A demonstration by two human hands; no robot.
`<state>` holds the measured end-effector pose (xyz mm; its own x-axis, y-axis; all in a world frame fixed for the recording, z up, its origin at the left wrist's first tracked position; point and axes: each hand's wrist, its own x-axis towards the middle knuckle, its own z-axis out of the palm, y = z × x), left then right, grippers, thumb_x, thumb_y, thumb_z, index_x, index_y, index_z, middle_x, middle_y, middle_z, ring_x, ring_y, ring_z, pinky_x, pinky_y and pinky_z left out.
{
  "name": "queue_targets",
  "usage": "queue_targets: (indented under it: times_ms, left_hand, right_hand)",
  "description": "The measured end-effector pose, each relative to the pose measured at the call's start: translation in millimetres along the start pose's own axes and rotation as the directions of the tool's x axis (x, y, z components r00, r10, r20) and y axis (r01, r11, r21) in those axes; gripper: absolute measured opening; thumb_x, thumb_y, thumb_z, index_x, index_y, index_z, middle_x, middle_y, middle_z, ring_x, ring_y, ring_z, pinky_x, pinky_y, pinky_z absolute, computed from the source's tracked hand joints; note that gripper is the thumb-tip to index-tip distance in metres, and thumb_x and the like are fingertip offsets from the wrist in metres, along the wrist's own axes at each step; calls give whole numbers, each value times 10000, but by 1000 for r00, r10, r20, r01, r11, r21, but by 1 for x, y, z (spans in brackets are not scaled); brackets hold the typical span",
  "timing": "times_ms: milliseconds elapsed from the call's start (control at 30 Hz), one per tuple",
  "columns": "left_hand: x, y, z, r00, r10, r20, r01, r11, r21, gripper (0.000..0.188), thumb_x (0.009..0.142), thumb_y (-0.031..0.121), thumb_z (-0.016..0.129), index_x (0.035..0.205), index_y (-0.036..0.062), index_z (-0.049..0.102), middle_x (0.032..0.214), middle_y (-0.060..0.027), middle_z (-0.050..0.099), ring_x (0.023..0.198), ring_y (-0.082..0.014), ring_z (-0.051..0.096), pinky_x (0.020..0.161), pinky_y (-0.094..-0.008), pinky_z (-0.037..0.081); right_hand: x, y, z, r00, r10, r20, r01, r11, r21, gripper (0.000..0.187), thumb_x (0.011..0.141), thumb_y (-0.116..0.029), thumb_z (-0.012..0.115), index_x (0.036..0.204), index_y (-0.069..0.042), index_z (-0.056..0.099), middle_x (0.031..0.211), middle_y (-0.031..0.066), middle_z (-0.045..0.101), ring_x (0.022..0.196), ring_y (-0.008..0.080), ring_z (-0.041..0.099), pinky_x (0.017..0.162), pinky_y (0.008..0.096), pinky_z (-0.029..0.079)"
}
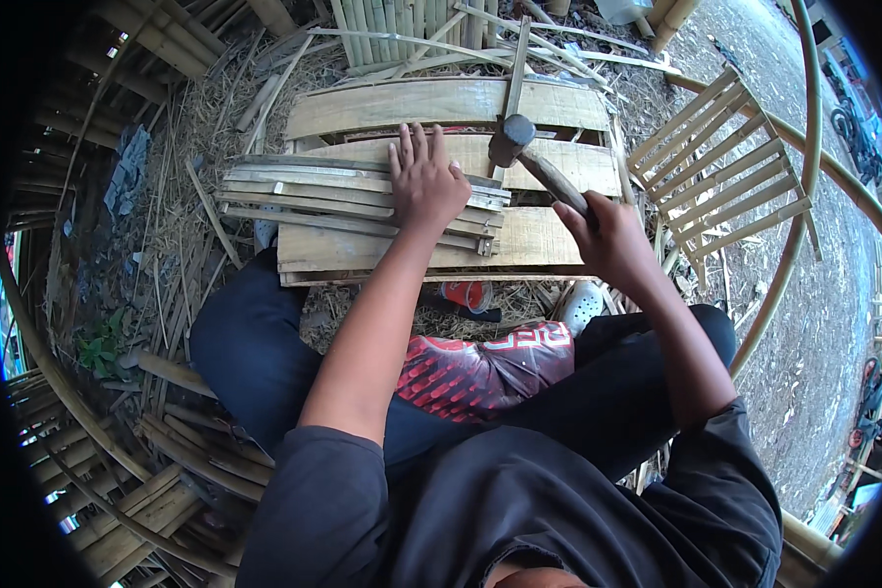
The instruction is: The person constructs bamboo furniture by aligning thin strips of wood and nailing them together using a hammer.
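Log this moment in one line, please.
left hand: resting on thin strips | right hand: gripping hammer by handle | hammer: head over wooden bench | slatted panel: right of bench

The left hand (427, 186) hides part of the slats (314, 194), which cover part of the left edge of the tabletop (441, 103). The right hand (612, 240) covers the grip of the hammer (549, 176). Below the near edge, a red container (468, 293) and white shoe (582, 306) are partly hidden.
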<state>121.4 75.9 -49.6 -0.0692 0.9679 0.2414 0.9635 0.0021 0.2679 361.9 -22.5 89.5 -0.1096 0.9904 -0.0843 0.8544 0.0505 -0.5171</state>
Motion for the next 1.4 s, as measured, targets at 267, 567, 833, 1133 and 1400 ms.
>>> queue_targets:
  times_ms: [267, 567, 833, 1133, 1400]
  left_hand:
    - [20, -15, -33, 898, 181, 402, -307, 911, 275, 772, 1022, 480, 425, 1672, 123, 207, 1740, -160, 173, 1629, -291, 54, 1157, -775, -153]
    - [31, -56, -31, 798, 563, 214, -340, 715, -610, 462, 971, 189, 625, 1423, 105, 575, 1426, -194, 551, 1396, -380, 486, 1256, -541, 254]
    - [21, -92, -69, 778, 615, 126, -567, 774, -282, 433, 1008, 252, 473, 1356, 19, 584, 1284, -196, 600, 1232, -406, 549, 1095, -483, 399]
    - [-5, -99, -55, 798, 603, -14, -599, 791, -122, 466, 966, 203, 454, 1366, 5, 585, 1314, -209, 604, 1243, -390, 568, 1116, -517, 405]
    - [-3, -98, -54, 832, 553, -38, -546, 808, -222, 421, 939, 150, 466, 1271, -8, 670, 1211, -212, 665, 1196, -401, 618, 1080, -492, 457]
  right_hand:
    - [50, 41, -11, 959, -185, 213, 215, 968, -129, 452, 993, -435, 673, 915, 10, 668, 695, 251, 665, 690, 467, 678, 668, 539, 534]
    - [68, 63, 15, 937, -304, 171, 310, 951, -7, 440, 978, -389, 721, 818, 6, 614, 636, 216, 619, 618, 438, 635, 595, 505, 482]
    - [71, 66, 12, 936, -284, 206, 294, 956, -18, 444, 982, -429, 702, 857, -10, 627, 661, 213, 644, 643, 444, 653, 610, 519, 504]
    - [80, 71, 11, 938, -318, 141, 321, 947, -1, 444, 981, -393, 721, 811, -3, 593, 592, 205, 586, 574, 440, 608, 564, 498, 463]
    - [69, 72, 3, 897, -375, 235, 394, 918, -39, 495, 979, -476, 692, 818, -10, 642, 595, 210, 609, 597, 443, 640, 592, 526, 505]
